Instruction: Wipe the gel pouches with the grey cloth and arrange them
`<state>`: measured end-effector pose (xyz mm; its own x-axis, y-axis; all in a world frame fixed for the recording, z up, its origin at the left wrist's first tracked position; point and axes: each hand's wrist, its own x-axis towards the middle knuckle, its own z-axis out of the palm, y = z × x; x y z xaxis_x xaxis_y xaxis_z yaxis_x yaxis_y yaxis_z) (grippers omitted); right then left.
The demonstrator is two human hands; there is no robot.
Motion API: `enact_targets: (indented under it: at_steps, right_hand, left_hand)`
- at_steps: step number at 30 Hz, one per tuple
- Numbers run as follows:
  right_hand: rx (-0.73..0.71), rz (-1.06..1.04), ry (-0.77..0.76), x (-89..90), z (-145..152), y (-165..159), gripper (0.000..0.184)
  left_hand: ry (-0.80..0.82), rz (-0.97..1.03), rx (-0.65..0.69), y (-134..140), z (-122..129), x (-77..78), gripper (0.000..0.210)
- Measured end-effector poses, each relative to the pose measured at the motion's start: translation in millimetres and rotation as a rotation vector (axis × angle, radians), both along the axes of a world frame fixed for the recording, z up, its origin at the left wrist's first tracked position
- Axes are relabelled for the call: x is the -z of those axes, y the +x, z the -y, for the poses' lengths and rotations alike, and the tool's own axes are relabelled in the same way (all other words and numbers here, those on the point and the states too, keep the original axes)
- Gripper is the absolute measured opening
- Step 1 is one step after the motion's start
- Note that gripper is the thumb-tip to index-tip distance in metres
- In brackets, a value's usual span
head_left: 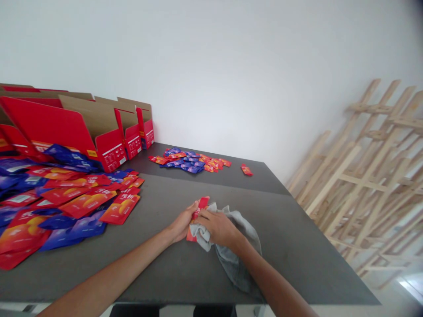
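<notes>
Near the middle of the dark table, my left hand grips a red and orange packet from its left side. My right hand lies over the same packet with a grey cloth bunched under its fingers. The cloth presses on the packet's face, and its loose end trails over the table toward the front. Part of the packet is hidden by the cloth and the right fingers.
Red and blue packets lie heaped at the left, before open red cartons. At the back lies a smaller pile of packets, with a single packet to its right. Wooden pallets lean beyond the table's right edge.
</notes>
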<state>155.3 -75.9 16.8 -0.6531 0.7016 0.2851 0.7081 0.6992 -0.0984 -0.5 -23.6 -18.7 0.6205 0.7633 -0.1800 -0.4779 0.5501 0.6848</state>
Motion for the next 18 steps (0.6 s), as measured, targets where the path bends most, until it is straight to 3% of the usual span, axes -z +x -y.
enact_targets:
  at_steps: [7, 11, 18]
  right_hand:
    - [0.122, -0.048, 0.013, 0.1, -4.0, 9.1, 0.033]
    - [0.112, -0.031, 0.015, -4.7, -0.8, 7.8, 0.027]
    - [0.074, -0.062, 0.037, 0.2, -4.2, 9.2, 0.022]
  left_hand:
    - [0.072, -0.029, -0.186, -5.6, -8.8, -13.4, 0.046]
    - [0.168, -0.184, -0.342, -16.9, -19.1, -21.6, 0.048]
    - [0.421, -0.423, -0.637, -65.2, -68.4, -37.2, 0.037]
